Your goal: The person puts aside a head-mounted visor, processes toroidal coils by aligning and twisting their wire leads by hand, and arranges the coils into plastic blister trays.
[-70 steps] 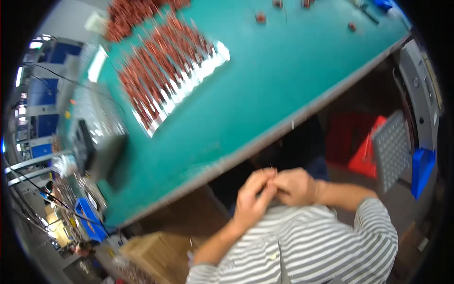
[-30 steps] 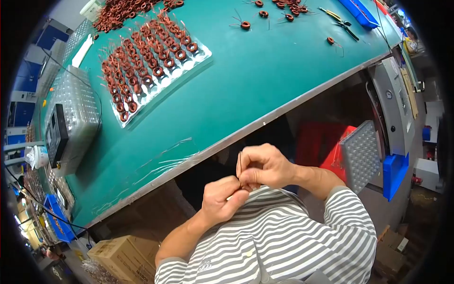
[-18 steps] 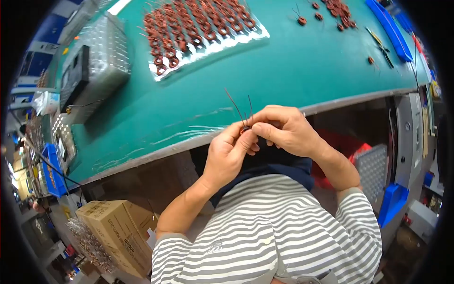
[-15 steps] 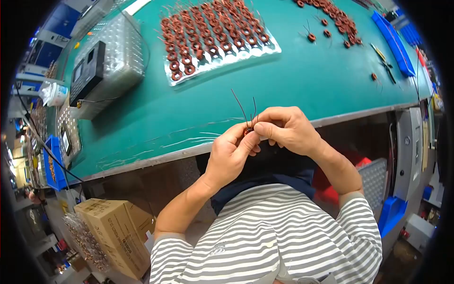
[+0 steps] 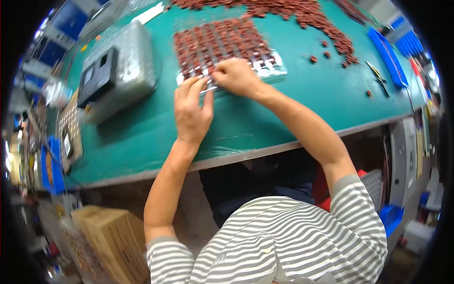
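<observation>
A clear plastic tray (image 5: 276, 71) holds rows of small copper-wound ring coils (image 5: 213, 40) with thin wire leads. At its near left edge is my left hand (image 5: 191, 111), thumb and fingers apart, fingertips touching or just above the front row. Reddish coil shapes show close to those fingertips, blurred. Over the front of the tray, my right hand (image 5: 239, 78) has its fingers curled together and pointing left. Whatever sits in that grip is hidden and smeared by motion.
A large heap of coils (image 5: 302, 12) spreads across the back of the green table (image 5: 283, 113). To the right lie a blue tray (image 5: 388, 57) and yellow-black pliers (image 5: 378, 78). A bubble-wrapped stack (image 5: 137, 61) with a black device (image 5: 99, 75) stands left. Cardboard box (image 5: 109, 236) below.
Both hands have moved from the table's front edge, where they held a coil with long leads, forward and left to the tray. The left fingers have spread. The view has shifted, showing more heap.
</observation>
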{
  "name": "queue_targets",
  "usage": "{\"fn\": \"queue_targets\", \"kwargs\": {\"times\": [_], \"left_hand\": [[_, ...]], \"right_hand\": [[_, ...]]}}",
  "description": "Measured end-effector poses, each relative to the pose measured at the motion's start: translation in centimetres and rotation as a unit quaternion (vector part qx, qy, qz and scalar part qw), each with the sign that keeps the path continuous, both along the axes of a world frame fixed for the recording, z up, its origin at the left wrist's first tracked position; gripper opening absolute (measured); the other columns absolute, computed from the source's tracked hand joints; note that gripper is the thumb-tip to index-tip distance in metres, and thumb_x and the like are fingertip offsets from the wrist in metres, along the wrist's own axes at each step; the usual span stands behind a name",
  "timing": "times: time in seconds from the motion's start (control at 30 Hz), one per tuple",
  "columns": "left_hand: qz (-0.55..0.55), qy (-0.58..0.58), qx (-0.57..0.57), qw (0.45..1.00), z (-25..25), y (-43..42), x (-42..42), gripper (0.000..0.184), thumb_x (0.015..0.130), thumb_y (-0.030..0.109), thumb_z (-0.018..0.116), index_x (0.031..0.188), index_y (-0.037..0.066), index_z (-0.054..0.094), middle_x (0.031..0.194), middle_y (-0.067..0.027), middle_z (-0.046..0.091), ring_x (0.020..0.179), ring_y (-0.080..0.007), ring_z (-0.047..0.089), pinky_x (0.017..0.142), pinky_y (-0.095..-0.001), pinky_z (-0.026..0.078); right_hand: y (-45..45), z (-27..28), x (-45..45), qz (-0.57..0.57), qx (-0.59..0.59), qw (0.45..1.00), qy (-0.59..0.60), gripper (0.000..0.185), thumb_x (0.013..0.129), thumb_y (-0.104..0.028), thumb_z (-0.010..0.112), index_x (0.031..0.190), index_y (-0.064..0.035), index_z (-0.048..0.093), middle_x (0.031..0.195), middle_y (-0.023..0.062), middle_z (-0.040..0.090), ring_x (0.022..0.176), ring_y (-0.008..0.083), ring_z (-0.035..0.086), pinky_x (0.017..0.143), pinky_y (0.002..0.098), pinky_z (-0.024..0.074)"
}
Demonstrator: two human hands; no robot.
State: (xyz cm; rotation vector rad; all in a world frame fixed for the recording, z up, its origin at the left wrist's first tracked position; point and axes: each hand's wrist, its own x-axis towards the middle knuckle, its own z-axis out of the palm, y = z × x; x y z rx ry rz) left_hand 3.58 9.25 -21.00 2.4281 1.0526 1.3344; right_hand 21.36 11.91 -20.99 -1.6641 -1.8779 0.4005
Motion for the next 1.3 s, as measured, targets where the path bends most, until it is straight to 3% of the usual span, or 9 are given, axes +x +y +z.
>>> {"fn": "queue_targets", "kwargs": {"times": [0.23, 0.47, 0.73, 0.93, 0.97, 1.03, 1.07, 1.13, 1.3], "left_hand": [[-0.097, 0.060, 0.020, 0.993, -1.4, -1.5, 1.6, 0.023, 0.080, 0.001, 0.071, 0.102, 0.002, 0.068, 0.106, -0.0135, 0.063, 0.100, -0.0315, 0.059, 0.090, -0.0402, 0.047], [-0.166, 0.034, -0.026, 0.985, -1.4, -1.3, 2.8, 0.015, 0.078, -0.003, 0.070, 0.093, -0.001, 0.067, 0.094, -0.0140, 0.063, 0.081, -0.0293, 0.062, 0.073, -0.0371, 0.052], [-0.164, 0.092, -0.012, 0.982, -1.4, -1.3, 3.5, 0.014, 0.077, 0.001, 0.072, 0.091, 0.001, 0.069, 0.090, -0.0135, 0.067, 0.081, -0.0302, 0.062, 0.075, -0.0379, 0.051], [-0.167, 0.085, -0.035, 0.982, -0.9, -2.0, 4.2, 0.011, 0.078, -0.001, 0.071, 0.089, 0.002, 0.069, 0.089, -0.0123, 0.067, 0.082, -0.0295, 0.063, 0.077, -0.0371, 0.050], [-0.158, 0.076, -0.045, 0.983, -1.0, -2.1, 4.2, 0.009, 0.080, -0.001, 0.070, 0.088, 0.000, 0.069, 0.089, -0.0133, 0.067, 0.082, -0.0294, 0.064, 0.078, -0.0371, 0.051], [-0.167, 0.068, -0.034, 0.983, -1.0, -2.0, 4.0, 0.007, 0.082, -0.002, 0.068, 0.088, -0.002, 0.068, 0.087, -0.0149, 0.067, 0.082, -0.0306, 0.064, 0.075, -0.0381, 0.052], [-0.157, 0.063, -0.044, 0.985, -0.5, -2.7, 4.1, 0.008, 0.083, -0.002, 0.066, 0.091, -0.002, 0.068, 0.091, -0.0137, 0.067, 0.081, -0.0262, 0.064, 0.072, -0.0338, 0.052], [-0.143, -0.080, -0.335, 0.928, -0.5, -6.1, 3.5, 0.016, 0.092, 0.003, 0.063, 0.107, 0.001, 0.067, 0.108, -0.0065, 0.064, 0.082, -0.0096, 0.059, 0.069, -0.0219, 0.049], [-0.276, -0.212, -0.602, 0.718, -0.1, -16.1, 5.2, 0.053, 0.097, 0.012, 0.054, 0.145, -0.003, 0.036, 0.115, -0.0177, 0.061, 0.067, -0.0092, 0.056, 0.054, -0.0177, 0.040]], "right_hand": [[-5.8, 1.6, 5.5, 0.003, 0.072, 0.994, 0.079, 0.018, 0.084, -0.020, 0.069, 0.093, -0.0044, 0.072, 0.085, 0.0168, 0.070, 0.080, 0.0326, 0.068, 0.072, 0.0392, 0.0529], [-11.6, 0.6, 24.2, -0.272, 0.230, 0.930, -0.085, 0.013, 0.090, -0.012, 0.062, 0.098, -0.0062, 0.071, 0.094, 0.0126, 0.071, 0.084, 0.0294, 0.069, 0.076, 0.0374, 0.0552], [-9.9, -2.1, 35.0, -0.223, 0.062, 0.955, -0.188, 0.037, 0.085, -0.001, 0.053, 0.119, -0.0093, 0.064, 0.124, 0.0096, 0.063, 0.114, 0.0296, 0.060, 0.095, 0.0391, 0.0498], [-9.7, -1.3, 34.6, -0.269, 0.003, 0.934, -0.234, 0.018, 0.093, -0.016, 0.050, 0.104, -0.0115, 0.063, 0.100, 0.0172, 0.061, 0.087, 0.0345, 0.065, 0.079, 0.0456, 0.0525], [-9.2, -1.7, 35.3, -0.211, 0.131, 0.908, -0.337, 0.017, 0.093, -0.022, 0.050, 0.097, -0.0089, 0.059, 0.095, 0.0205, 0.061, 0.079, 0.0365, 0.064, 0.070, 0.0507, 0.0515], [-9.6, -0.6, 33.7, -0.254, 0.224, 0.933, -0.122, 0.020, 0.093, -0.023, 0.049, 0.094, -0.0057, 0.059, 0.092, 0.0205, 0.061, 0.079, 0.0364, 0.063, 0.065, 0.0502, 0.0521], [-12.0, 3.2, 30.0, -0.235, 0.149, 0.960, -0.021, 0.024, 0.095, -0.021, 0.047, 0.096, -0.0018, 0.060, 0.092, 0.0152, 0.064, 0.076, 0.0293, 0.065, 0.061, 0.0416, 0.0538], [-15.4, 5.1, 23.7, -0.105, 0.055, 0.948, 0.296, 0.030, 0.097, -0.020, 0.044, 0.106, 0.0028, 0.061, 0.093, 0.0091, 0.065, 0.074, 0.0184, 0.064, 0.061, 0.0309, 0.0527], [-24.1, 3.4, 11.9, 0.078, -0.194, 0.879, 0.428, 0.032, 0.098, -0.015, 0.049, 0.124, 0.0026, 0.058, 0.081, 0.0056, 0.063, 0.067, 0.0104, 0.057, 0.061, 0.0256, 0.0491]]}}
